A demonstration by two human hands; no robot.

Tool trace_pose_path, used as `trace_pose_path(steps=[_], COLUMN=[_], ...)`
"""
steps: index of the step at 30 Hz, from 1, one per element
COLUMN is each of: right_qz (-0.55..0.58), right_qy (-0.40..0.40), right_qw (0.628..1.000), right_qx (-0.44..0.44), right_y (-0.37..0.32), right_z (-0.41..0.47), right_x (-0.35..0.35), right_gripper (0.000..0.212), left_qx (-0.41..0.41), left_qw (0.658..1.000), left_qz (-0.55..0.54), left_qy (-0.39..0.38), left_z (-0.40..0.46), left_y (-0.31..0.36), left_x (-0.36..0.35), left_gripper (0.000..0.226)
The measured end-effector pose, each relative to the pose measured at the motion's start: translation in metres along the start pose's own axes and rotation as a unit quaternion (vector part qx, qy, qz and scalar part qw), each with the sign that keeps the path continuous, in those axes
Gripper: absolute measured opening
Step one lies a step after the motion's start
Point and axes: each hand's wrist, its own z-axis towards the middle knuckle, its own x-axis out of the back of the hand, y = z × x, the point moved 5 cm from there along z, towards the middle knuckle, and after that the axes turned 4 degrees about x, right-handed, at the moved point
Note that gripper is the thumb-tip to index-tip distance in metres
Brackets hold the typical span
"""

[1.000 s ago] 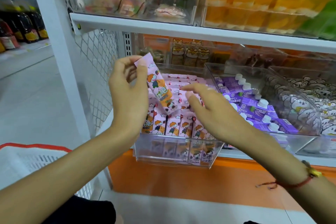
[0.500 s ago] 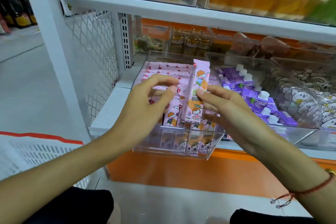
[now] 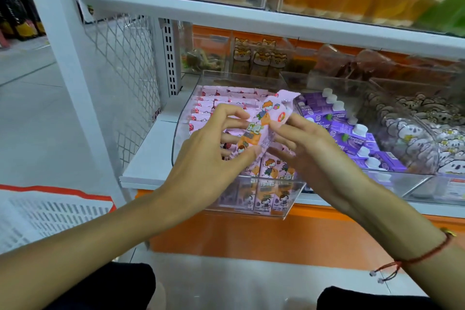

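Well, the person is crouched at the shelf (image 3: 148,158) with one pink packet (image 3: 264,123) held up between both hands. It stands tilted, top leaning right, just above the clear bin (image 3: 183,121) at the shelf's left end, where more of the same packets lie in rows. The left hand (image 3: 211,156) grips its lower half, thumb under the bottom end and fingers (image 3: 231,111) curled behind the left edge. The right hand (image 3: 309,151) pinches the right edge near the middle, the other fingers only loosely bent. Neither hand is spread wide; both have hold of the packet and nothing else.

By the look of it, this is the step of setting a packet back among the rest, or straightening it before it goes in. I can't tell which slot it is meant for. The next move would call for turning it to match the rows, lowering it near the bin's front edge, and letting go without knocking the upright packets beside it. The purple cartons (image 3: 352,133) sit in the neighbouring bin to the right, and a white basket (image 3: 50,211) waits on the floor to the left.
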Motion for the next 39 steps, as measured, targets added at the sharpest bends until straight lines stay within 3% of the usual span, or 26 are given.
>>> trace_pose_path(steps=[3,7,12,14,18,21,24,28,33,39], right_qz=[-0.033,-0.043,-0.038,-0.023,-0.01,-0.01,-0.02,-0.106,-0.226,-0.233], right_qy=[0.064,0.166,0.12,0.1,0.109,0.132,0.142,0.13,0.034,0.008], right_qw=[0.997,0.985,0.992,0.995,0.994,0.991,0.99,0.984,0.951,0.948], right_qx=[0.03,0.031,0.01,0.003,-0.025,-0.03,-0.015,0.06,0.208,0.217], right_y=[-0.001,0.002,-0.002,-0.004,-0.002,0.001,0.0,-0.008,-0.021,-0.017], right_z=[-0.001,-0.003,-0.003,-0.003,-0.002,-0.001,-0.001,-0.005,-0.014,-0.012], right_x=[0.005,0.01,0.005,0.005,0.009,0.01,0.01,0.009,-0.009,-0.013], right_gripper=[0.026,0.035,0.047,0.039,0.031,0.042,0.045,0.044,0.042,0.038], left_qx=[-0.01,-0.024,0.003,0.052,0.208,0.246,0.256,0.238,0.091,0.049], left_qw=[1.0,0.999,1.0,0.996,0.946,0.916,0.914,0.934,0.986,0.994], left_qz=[0.018,0.036,-0.001,-0.062,-0.208,-0.267,-0.263,-0.213,-0.118,-0.081], left_qy=[-0.006,0.011,-0.024,-0.045,-0.137,-0.169,-0.172,-0.161,-0.072,-0.062], left_z=[0.001,0.002,0.004,0.007,0.005,0.002,0.003,0.004,0.011,0.01], left_y=[-0.001,0.001,0.004,0.002,-0.009,-0.009,-0.013,-0.011,0.004,0.008], left_x=[0.001,0.005,0.007,0.007,-0.005,-0.013,-0.014,-0.01,0.01,0.013], left_gripper=[0.022,0.026,0.038,0.038,0.036,0.028,0.026,0.029,0.037,0.044])
